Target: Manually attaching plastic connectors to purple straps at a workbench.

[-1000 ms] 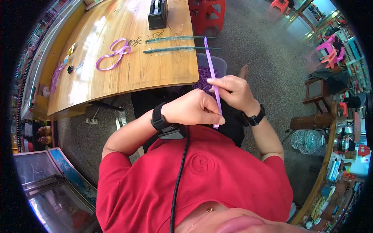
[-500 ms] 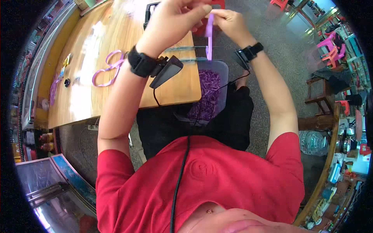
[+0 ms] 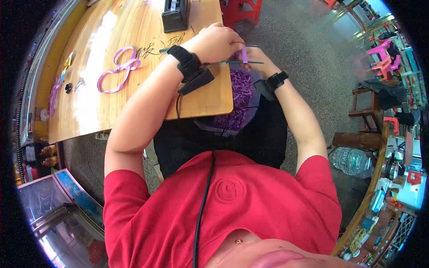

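Observation:
My left hand [image 3: 219, 42] is bent over the table's right edge, its curled fingers closed at the top of a narrow purple ribbon [image 3: 244, 54]. The ribbon hangs by a thin dark rod [image 3: 254, 62] that juts past the edge. My right hand [image 3: 262, 64] is just beyond the rod, fingers curled in toward the ribbon and partly hidden. Underneath stands a translucent plastic tub [image 3: 254, 96] holding many small folded purple pieces [image 3: 241, 85]. Each wrist wears a black strap with a dark device.
On the wooden table [image 3: 201, 100] lie a looped purple ribbon [image 3: 118, 69], a black box-shaped holder [image 3: 175, 20] and a small black object [image 3: 68, 88]. A red stool [image 3: 243, 12] stands beyond the tub. A large clear bottle [image 3: 353, 161] and wooden stool [image 3: 366, 107] are at right.
Both hands have come down and nearer, from above the rods to beside them. The ribbon that was stretched upward is now short and close to the rod. My view has shifted slightly.

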### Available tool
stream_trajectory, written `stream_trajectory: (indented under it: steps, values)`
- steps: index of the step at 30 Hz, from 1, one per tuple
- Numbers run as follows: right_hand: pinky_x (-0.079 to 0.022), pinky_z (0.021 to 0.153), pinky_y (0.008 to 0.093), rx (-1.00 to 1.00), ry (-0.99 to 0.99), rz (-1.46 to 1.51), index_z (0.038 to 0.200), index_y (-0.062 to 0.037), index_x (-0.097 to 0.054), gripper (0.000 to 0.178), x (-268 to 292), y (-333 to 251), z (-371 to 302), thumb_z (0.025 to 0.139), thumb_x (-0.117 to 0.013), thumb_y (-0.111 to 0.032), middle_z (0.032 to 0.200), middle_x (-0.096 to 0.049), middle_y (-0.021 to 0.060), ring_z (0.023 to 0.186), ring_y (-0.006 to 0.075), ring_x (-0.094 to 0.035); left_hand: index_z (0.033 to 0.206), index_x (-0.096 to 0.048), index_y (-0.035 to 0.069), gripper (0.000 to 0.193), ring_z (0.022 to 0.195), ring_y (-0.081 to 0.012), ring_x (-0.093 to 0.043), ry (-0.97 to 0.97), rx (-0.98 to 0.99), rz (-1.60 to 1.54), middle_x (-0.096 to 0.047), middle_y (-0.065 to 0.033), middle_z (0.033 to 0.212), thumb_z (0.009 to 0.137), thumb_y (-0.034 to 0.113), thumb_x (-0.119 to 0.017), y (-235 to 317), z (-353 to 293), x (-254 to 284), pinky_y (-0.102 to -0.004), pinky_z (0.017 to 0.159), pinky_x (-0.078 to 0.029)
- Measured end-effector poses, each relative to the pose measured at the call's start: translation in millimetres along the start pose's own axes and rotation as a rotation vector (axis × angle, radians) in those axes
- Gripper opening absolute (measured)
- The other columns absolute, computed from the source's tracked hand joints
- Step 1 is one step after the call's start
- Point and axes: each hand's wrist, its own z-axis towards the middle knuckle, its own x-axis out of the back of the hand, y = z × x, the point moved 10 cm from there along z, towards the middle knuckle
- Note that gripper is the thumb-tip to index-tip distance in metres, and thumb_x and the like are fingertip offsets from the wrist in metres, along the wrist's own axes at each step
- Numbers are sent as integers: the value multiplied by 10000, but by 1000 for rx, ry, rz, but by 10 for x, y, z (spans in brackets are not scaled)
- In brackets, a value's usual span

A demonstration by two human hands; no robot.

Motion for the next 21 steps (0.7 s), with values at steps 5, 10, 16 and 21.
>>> stream_trajectory:
  steps: [5,10,16,21]
  values:
    - [-369,427,250,-215,-5,-36,824,-30,-676,306,-276,339,-512,958,-592,-292,618,-559,18,477,104,-504,1102,-718,203,307,1065,-327,-641,-119,178,55,-716,-78,1044,938,375,-524,-221,55,-246,-534,938,-473]
    - [-377,447,226,-267,73,77,896,-26,-701,350,-289,514,-919,970,-602,-353,632,-558,-6,494,79,-489,1112,-706,205,330,1044,-340,-649,-175,199,12,-715,-95,1043,947,403,-500,-253,62,-310,-525,942,-466]
    - [-397,490,203,-39,207,149,1088,-30,-682,280,-232,241,-1064,944,-648,-267,722,-607,-13,568,55,-521,1086,-706,124,295,981,-337,-656,-136,175,20,-710,-126,1023,960,332,-538,-213,61,-262,-426,884,-508]
    - [-495,638,242,135,422,-42,1092,-2,-683,308,-183,5,-959,891,-707,-233,866,-708,58,742,116,-641,1077,-703,104,298,982,-346,-651,-123,150,1,-707,-137,1018,964,321,-534,-211,52,-268,-424,892,-507]
